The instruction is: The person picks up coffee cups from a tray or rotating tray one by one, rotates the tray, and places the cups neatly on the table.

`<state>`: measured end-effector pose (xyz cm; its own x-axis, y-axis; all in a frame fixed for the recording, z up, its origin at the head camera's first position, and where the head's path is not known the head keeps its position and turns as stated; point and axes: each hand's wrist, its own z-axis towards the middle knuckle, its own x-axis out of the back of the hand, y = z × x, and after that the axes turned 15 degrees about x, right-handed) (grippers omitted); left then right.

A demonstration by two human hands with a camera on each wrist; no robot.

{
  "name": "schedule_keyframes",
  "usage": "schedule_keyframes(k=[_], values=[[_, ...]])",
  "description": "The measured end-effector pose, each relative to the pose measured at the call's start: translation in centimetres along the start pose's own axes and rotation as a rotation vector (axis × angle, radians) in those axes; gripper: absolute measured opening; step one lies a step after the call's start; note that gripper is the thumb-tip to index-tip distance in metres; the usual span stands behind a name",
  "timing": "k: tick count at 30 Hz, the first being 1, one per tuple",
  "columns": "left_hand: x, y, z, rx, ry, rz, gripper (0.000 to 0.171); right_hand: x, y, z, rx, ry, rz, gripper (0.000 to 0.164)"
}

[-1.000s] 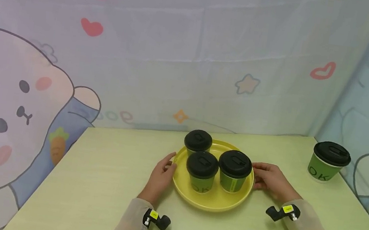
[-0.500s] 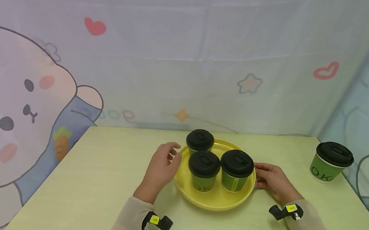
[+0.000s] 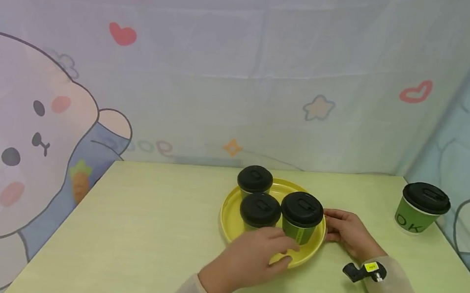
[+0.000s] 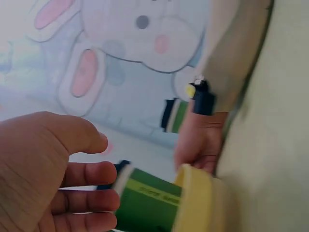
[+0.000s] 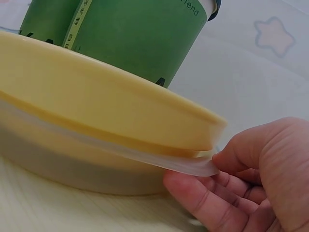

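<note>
A round yellow tray (image 3: 232,215) bears three green paper cups with black lids: a rear cup (image 3: 255,179), a front cup (image 3: 260,210) and a right cup (image 3: 300,217). My left hand (image 3: 248,262) hovers across the tray's front edge, fingers loosely bent and holding nothing; it partly hides the front cup. In the left wrist view its fingertips overlap a green cup (image 4: 149,200). At the right rim, my right hand (image 3: 348,231) pinches a thin pale strip (image 5: 188,166) under the tray's yellow wall (image 5: 120,96), thumb above and fingers below.
Another green lidded cup (image 3: 420,208) stands at the back right of the pale table (image 3: 130,231). A patterned cloth (image 3: 210,64) hangs behind the table and along its right side.
My left hand has let go of the tray's left rim and swung right and nearer, over its front edge. The right hand keeps its place; the cups stay put on the tray.
</note>
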<state>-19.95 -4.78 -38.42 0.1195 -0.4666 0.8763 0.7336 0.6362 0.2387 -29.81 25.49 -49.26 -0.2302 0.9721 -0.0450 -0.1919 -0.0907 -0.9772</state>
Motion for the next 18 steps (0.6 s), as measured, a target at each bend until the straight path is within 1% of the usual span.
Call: schedule_keyframes(k=[2,6,9,12,14,18], values=[[-0.8,0.3,-0.1,0.019,-0.064,0.051,0.02,0.0,0.1,-0.1,0.01,-0.005,-0.009,0.051],[-2.3,0.2,-0.1,0.055,-0.135,0.126,0.024,-0.1,0.3,0.0,0.012,-0.006,-0.015,0.051],[-2.9,0.1,-0.2,0.096,-0.219,0.156,0.027,-0.2,0.3,0.0,0.01,-0.005,-0.018,0.05],[-3.2,0.2,-0.2,0.126,-0.288,0.173,0.028,-0.3,0.2,-0.1,0.014,-0.001,-0.024,0.05],[-3.3,0.3,-0.1,0.132,-0.304,0.184,0.028,-0.3,0.1,-0.2,0.02,-0.005,-0.026,0.05],[-3.3,0.3,0.0,0.123,-0.303,0.209,0.027,-0.2,0.0,-0.2,0.024,-0.012,-0.024,0.05]])
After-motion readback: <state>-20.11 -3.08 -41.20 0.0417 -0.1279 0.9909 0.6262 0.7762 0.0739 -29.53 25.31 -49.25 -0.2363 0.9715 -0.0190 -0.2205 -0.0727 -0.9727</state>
